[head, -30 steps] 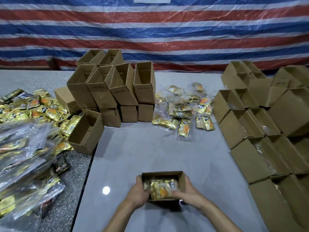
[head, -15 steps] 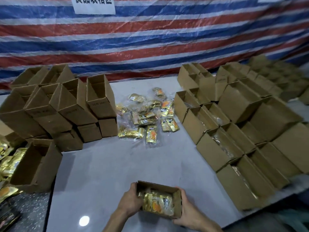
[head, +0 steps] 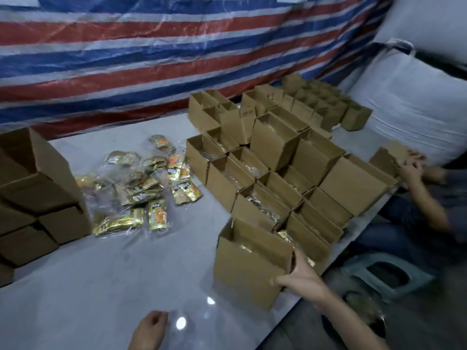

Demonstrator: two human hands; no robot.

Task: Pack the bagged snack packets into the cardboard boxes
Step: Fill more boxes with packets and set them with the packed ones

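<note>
My right hand [head: 300,275] grips the near right corner of a cardboard box [head: 249,263] that stands at the front of the row of boxes on the right. Gold packets show inside its open top. My left hand [head: 149,329] hovers low over the table's front edge, fingers loosely curled, holding nothing. A heap of bagged gold and orange snack packets [head: 141,190] lies in the middle of the table. A block of open cardboard boxes [head: 283,157], several with packets inside, fills the right side.
Stacked brown boxes [head: 32,198] stand at the left edge. Another person's hands [head: 412,162] hold a box at the far right. A grey stool [head: 386,275] sits on the floor beside the table. A striped tarp [head: 151,59] hangs behind.
The filled box has gone from in front of me to the right, against the row of boxes. My left hand has let go of it. The view has swung right.
</note>
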